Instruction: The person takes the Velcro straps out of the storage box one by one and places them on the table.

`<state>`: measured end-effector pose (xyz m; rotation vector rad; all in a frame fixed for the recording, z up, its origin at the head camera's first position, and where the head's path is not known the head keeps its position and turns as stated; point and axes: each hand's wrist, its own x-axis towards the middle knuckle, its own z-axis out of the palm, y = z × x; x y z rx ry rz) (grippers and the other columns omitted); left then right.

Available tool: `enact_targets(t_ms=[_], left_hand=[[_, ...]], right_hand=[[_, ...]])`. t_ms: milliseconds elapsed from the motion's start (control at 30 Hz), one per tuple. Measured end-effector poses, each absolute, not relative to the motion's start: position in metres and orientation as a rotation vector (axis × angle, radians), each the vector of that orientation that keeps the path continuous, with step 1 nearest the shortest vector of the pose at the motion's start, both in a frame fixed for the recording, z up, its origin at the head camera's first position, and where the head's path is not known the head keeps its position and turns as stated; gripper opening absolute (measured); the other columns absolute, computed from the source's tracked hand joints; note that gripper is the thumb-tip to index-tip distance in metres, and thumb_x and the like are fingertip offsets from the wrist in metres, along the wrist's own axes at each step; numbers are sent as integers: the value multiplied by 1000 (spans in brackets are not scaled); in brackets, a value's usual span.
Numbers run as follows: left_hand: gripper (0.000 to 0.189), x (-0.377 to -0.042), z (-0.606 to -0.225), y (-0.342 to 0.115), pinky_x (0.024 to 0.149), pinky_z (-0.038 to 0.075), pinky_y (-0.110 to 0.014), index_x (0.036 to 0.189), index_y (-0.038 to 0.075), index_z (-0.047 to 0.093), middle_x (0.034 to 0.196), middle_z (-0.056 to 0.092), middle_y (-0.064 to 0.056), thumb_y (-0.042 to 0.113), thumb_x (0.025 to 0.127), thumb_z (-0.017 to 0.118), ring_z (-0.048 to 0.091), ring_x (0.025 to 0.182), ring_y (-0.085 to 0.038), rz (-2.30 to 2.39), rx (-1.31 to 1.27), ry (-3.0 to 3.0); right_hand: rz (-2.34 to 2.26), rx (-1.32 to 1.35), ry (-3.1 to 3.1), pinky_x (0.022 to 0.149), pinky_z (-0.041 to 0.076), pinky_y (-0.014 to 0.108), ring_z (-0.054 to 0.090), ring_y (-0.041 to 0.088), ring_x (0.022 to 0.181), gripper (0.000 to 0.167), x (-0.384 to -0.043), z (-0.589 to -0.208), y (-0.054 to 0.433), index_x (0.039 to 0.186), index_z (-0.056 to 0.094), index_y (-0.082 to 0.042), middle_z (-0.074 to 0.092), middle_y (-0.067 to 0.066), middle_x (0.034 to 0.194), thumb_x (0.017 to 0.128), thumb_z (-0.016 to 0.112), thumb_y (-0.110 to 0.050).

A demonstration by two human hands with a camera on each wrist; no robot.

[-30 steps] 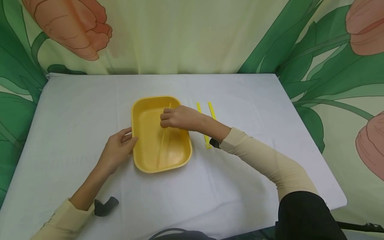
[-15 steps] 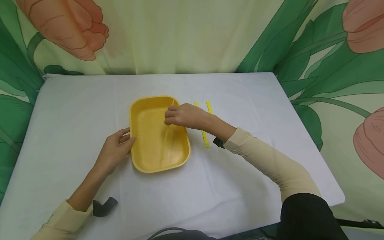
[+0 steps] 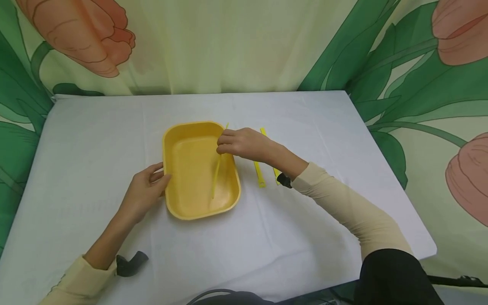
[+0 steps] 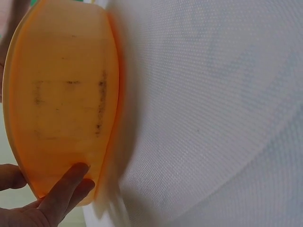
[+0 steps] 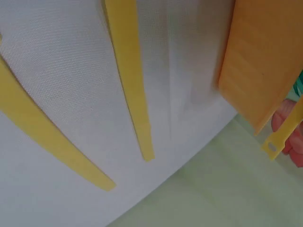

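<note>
A yellow rectangular tray [image 3: 190, 178] lies on the white table in the head view. My left hand [image 3: 146, 188] grips its left wall; in the left wrist view the thumb is at the rim and the fingers [image 4: 66, 189] press the outer side. Over the tray's right side, my right hand [image 3: 244, 144] pinches a thin yellow strap [image 3: 216, 180], which slants down toward the tray floor. One end of that strap [image 5: 284, 132], with a slot, shows in the right wrist view beside the tray wall. My right fingertips are hidden there.
Two more yellow straps, a nearer one [image 3: 259, 174] and a farther-right one [image 3: 276, 176], lie side by side on the table [image 3: 324, 212], partly under my right forearm. A flower-printed curtain [image 3: 228, 51] stands behind the table's back edge.
My right hand has moved right across the tray, carrying the strap from the middle toward the right rim. My left hand keeps its grip on the tray.
</note>
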<state>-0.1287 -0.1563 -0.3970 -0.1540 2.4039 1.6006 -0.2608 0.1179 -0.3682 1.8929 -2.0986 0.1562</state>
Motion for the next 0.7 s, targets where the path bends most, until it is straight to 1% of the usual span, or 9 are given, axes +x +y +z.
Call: enact_targets(t_ms=[200,367,533,700], left_hand=[[58,-129,-396,-156,75,54,-27,145,-4,27,136,42,-30,23,98,50,54,113,-37,1600,-156,2403],[58,-128,-396,-156,74,55,-26,145,-3,28,135,42,-30,23,98,50,55,111,-37,1604,-154,2408],[58,-128,-397,-156,73,55,-26,145,-2,28,135,42,-30,24,98,50,56,111,-36,1613,-146,2403],[59,-127,-396,-155,73,55,-26,145,-3,27,135,42,-30,23,98,50,56,111,-36,1617,-144,2397]], right_hand=[[192,1887,-2107,56,48,23,54,17,90,17,-262,-365,125,93,64,-6,61,3,94,89,58,9],[190,1863,-2124,55,48,23,54,18,90,18,-263,-364,130,93,63,-7,61,2,95,88,57,10],[189,1851,-2139,56,49,24,55,18,93,20,-262,-365,134,94,64,-7,62,2,96,86,60,11],[206,1840,-2146,58,49,24,55,18,94,20,-262,-364,139,93,65,-7,63,2,96,85,61,11]])
